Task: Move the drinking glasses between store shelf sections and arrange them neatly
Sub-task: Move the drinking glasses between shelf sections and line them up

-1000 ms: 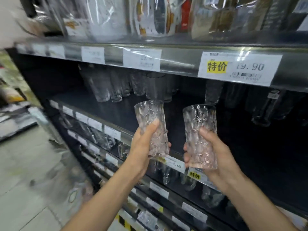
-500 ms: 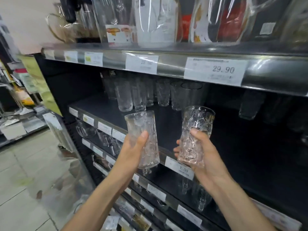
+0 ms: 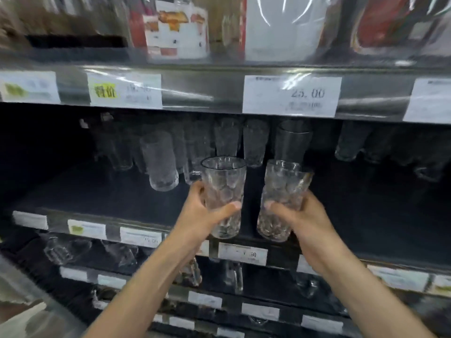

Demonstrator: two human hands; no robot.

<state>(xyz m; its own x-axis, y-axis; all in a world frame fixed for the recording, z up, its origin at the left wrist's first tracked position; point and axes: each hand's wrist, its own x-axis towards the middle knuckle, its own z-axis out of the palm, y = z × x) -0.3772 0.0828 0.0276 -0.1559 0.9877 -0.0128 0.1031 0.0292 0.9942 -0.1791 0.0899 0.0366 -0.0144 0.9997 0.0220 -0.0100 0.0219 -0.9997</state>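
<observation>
Drinking glasses (image 3: 224, 198) near middle shelf (image 3: 97, 191)

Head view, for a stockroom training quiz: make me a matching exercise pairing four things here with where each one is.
Things:
1 left glass
2 right glass
3 ribbed glass
4 25.00 tag

Places:
A on the upper shelf rail
B standing on the dark shelf, unheld
C gripped by the right hand
D gripped by the left hand

Pairs: 1-D, 2-C, 3-B, 4-A.
</observation>
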